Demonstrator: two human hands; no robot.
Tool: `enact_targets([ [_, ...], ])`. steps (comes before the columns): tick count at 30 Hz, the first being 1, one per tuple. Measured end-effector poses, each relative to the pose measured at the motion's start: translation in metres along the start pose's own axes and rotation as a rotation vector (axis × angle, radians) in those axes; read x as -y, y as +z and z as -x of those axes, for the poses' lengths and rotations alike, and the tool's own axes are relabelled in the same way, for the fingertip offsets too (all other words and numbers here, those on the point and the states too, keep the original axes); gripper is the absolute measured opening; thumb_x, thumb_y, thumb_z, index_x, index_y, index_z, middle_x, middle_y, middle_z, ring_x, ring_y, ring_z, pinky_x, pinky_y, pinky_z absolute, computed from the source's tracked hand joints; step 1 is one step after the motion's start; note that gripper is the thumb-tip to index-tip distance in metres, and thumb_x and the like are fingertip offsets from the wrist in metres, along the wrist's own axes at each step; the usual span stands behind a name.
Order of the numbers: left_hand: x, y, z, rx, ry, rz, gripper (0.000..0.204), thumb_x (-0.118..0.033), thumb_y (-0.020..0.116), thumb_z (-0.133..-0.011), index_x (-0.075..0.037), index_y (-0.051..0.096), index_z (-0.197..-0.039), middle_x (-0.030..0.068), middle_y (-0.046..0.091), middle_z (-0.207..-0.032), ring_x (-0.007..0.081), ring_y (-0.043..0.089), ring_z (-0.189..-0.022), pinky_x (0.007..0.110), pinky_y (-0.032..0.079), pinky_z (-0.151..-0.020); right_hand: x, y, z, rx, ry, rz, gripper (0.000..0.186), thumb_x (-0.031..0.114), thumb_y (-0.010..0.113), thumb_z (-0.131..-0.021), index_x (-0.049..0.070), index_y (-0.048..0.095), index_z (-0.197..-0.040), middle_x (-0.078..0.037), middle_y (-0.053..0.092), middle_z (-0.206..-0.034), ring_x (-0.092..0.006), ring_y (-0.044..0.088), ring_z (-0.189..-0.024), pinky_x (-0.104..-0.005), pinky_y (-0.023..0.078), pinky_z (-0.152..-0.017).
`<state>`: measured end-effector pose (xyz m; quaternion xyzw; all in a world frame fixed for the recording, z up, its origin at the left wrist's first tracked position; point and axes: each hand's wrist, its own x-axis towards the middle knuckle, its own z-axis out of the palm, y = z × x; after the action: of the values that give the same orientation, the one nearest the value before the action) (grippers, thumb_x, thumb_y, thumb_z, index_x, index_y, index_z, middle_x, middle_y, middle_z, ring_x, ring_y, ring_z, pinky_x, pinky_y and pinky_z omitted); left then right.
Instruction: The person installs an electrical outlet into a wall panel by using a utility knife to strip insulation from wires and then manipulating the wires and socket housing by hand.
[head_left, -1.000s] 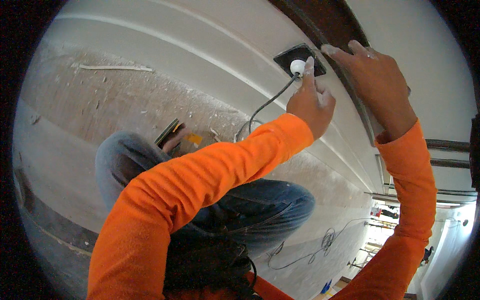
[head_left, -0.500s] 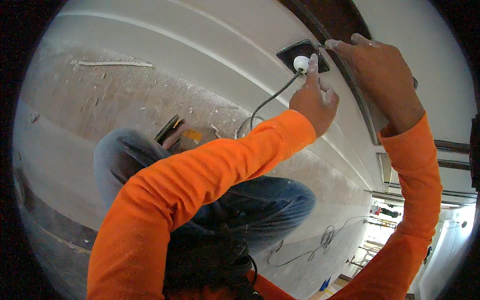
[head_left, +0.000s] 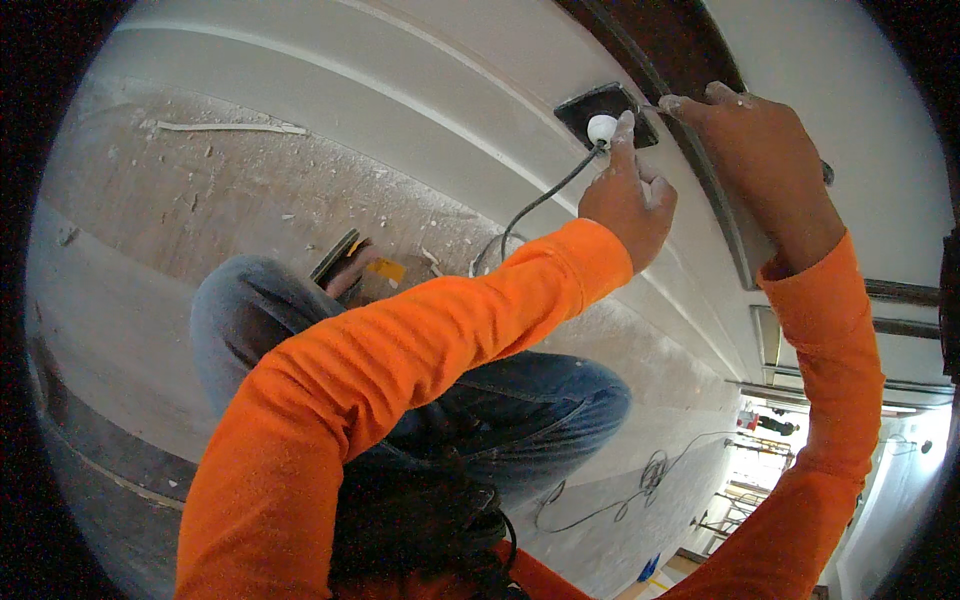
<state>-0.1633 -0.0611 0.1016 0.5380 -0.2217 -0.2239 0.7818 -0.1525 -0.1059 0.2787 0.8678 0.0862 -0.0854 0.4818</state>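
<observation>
My left hand (head_left: 630,195) has its index finger against the white plug (head_left: 601,128), its other fingers curled. The plug, with a dark cable (head_left: 548,193), sits on a square black plate (head_left: 575,110) in the pale wall. My right hand (head_left: 755,165) is closed round a slim tool, whose thin shaft (head_left: 652,108) reaches toward the plate and whose dark end (head_left: 828,173) shows beyond my hand.
A dark strip (head_left: 680,40) runs along the pale panelling (head_left: 430,90). The dusty floor (head_left: 200,170) holds debris and a white strip (head_left: 230,128) near my bent legs (head_left: 540,420). Coiled cable (head_left: 655,475) lies behind, toward a bright area with assorted objects.
Since a second ago both my hands and the plate have shifted slightly rightward in view. In the last half second my right hand has dropped very slightly.
</observation>
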Motion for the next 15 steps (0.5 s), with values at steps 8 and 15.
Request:
enact_targets([
  [8,0.017,0.004,-0.016,-0.269,0.294,0.01,0.073,-0.007,0.062,-0.087,0.001,0.023,-0.148,0.0143,0.058,-0.096,0.0257,0.059,-0.074,0.038,0.051,-0.071,0.004,0.005,0.004,0.028,0.054,-0.005,0.028,0.019,0.054,-0.09,0.019,0.066,-0.116,-0.01,0.069,-0.092,-0.0297,0.071,-0.082,-0.0424,0.057,-0.068],
  [15,0.015,-0.012,-0.023,-0.214,0.278,-0.153,0.076,-0.012,0.063,-0.088,-0.001,0.02,-0.15,0.0145,0.061,-0.094,0.0289,0.063,-0.074,0.041,0.052,-0.071,0.003,0.01,0.006,-0.102,0.032,-0.031,0.027,0.017,0.055,-0.089,0.018,0.067,-0.113,-0.011,0.068,-0.091,-0.0298,0.07,-0.08,-0.0426,0.057,-0.067],
])
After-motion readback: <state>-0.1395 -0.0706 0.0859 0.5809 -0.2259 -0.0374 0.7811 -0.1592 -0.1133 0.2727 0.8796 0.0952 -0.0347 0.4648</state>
